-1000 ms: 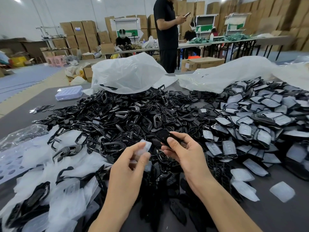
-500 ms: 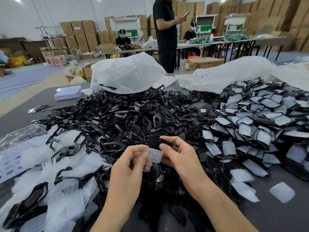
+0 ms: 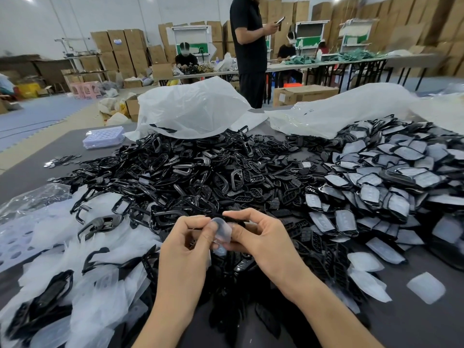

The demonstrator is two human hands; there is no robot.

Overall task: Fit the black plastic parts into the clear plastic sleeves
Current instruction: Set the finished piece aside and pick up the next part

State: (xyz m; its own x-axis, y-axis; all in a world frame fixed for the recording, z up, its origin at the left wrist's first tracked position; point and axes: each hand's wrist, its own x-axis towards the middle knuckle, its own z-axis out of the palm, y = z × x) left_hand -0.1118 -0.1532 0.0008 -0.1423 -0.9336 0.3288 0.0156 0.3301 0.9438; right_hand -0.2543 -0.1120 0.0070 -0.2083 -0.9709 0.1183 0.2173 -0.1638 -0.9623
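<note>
Change: a second ago your hands were apart; now the clear sleeve [image 3: 223,231] meets the black part [image 3: 236,220].
Meaning: fitting looks begun, not finished.
Left hand [image 3: 187,243]: curled, pinching the sleeve's edge.
Right hand [image 3: 261,241]: curled round the black part.
Sleeve: small, cloudy, soft-looking, held above the pile [image 3: 200,177] on the tabletop [image 3: 414,325].
</note>
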